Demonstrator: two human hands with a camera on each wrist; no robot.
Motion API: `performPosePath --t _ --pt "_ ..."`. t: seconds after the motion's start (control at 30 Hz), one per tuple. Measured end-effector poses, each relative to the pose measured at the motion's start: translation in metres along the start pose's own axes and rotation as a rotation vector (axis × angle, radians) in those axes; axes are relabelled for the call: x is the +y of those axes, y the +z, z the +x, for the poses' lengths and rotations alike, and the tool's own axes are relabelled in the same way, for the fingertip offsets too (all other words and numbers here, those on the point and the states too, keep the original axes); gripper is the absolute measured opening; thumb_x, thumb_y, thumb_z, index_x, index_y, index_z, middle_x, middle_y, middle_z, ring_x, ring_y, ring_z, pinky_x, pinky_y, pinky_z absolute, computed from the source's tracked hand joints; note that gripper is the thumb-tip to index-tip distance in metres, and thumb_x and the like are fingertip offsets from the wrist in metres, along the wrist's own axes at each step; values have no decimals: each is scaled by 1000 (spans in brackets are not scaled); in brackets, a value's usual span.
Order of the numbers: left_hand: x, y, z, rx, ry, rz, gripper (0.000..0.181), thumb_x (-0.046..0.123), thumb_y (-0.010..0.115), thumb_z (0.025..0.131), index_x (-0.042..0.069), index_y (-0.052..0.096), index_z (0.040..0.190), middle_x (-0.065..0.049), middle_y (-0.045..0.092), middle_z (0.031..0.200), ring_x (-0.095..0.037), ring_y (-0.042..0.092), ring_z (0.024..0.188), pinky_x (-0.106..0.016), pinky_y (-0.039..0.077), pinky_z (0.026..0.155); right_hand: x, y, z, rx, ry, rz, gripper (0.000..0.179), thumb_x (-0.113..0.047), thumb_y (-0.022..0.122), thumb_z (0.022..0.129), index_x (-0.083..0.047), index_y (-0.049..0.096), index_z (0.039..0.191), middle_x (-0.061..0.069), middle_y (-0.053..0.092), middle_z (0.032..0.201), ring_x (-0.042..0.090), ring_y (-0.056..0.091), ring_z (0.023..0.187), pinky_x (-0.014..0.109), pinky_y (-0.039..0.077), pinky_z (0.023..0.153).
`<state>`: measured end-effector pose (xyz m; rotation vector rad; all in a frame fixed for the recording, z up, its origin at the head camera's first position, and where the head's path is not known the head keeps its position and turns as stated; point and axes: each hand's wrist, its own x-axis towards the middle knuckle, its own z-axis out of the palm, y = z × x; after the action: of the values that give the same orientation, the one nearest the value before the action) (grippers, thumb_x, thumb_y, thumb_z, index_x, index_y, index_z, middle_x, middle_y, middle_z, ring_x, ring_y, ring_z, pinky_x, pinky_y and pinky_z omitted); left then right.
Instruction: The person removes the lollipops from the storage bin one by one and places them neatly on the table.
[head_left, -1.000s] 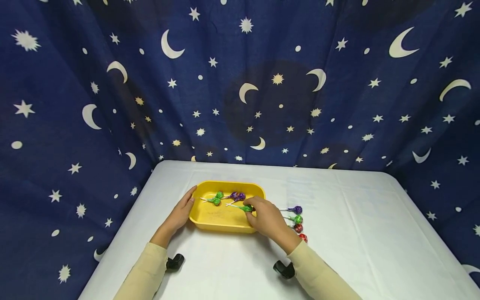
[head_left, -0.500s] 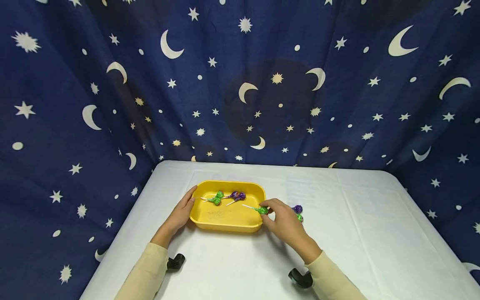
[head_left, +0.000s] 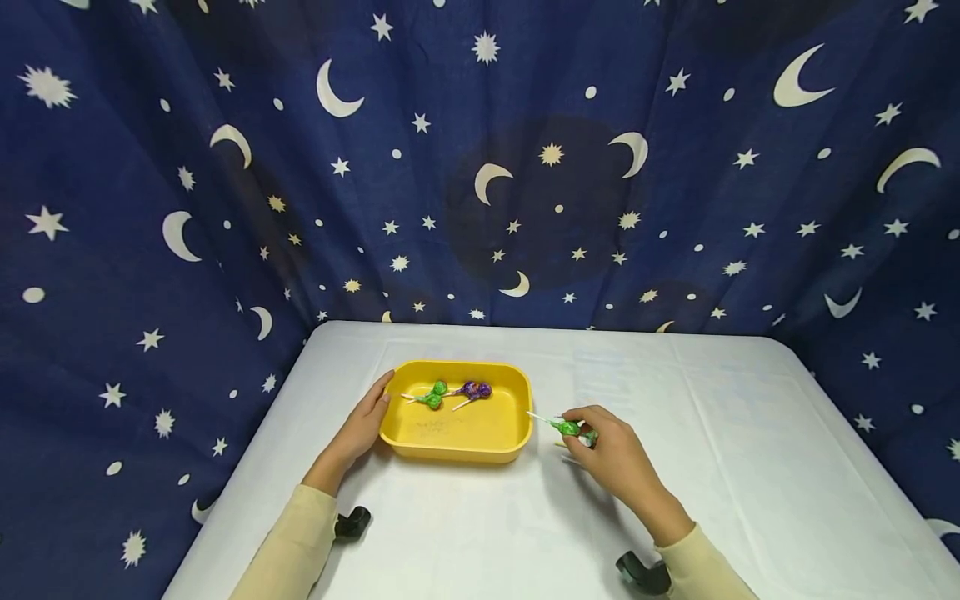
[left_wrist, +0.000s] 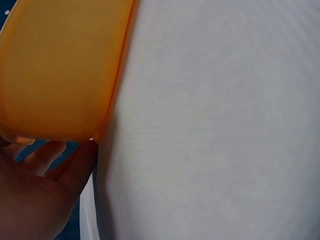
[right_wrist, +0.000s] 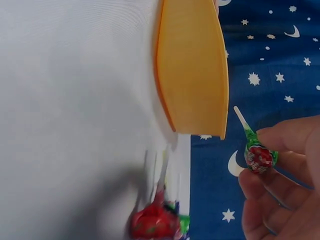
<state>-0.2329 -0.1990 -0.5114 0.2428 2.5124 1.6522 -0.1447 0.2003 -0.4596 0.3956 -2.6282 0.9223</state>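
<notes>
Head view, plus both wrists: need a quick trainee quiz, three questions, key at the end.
1. True or false: the left hand touches the yellow tray.

2. Multiple choice: what does the right hand pinch?
A) nothing
B) a green-wrapped lollipop
C) the tray

3. Count: how many lollipops lie inside the tray, and in which colours?

Key: 1. True. 2. B. 3. Four: two green ones and two purple ones.
</notes>
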Motion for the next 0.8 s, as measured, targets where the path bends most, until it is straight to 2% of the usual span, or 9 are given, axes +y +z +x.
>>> performPosePath --t 0.23,0.4,0.6,0.8 --pt "2 0 -2 5 14 1 52 16 32 112 13 23 163 -14 19 167 -34 12 153 -54 8 123 10 -8 -19 -1 25 -27 28 -3 82 81 -9 74 107 -7 62 84 17 59 72 28 49 63" --pt "3 0 -2 5 9 1 52 15 32 112 13 22 163 -14 19 167 -34 12 154 -54 8 123 18 -10 -32 -4 10 -23 29 -1 84 80 -8 74 107 -5 68 93 13 64 76 29 53 65" --pt "-1 -1 0 9 -9 4 52 16 32 112 16 22 163 -13 18 168 -34 11 154 -53 8 123 24 -13 -49 -18 34 -17 32 -1 85 78 -8 75 108 -1 72 102 10 64 79 29 55 65" --pt "-1 0 1 1 -17 2 52 15 31 112 16 21 163 -12 18 168 -33 11 154 -54 7 123 26 -15 -62 -58 90 -18 30 -2 85 79 -11 75 106 -5 70 96 7 62 78 27 55 64"
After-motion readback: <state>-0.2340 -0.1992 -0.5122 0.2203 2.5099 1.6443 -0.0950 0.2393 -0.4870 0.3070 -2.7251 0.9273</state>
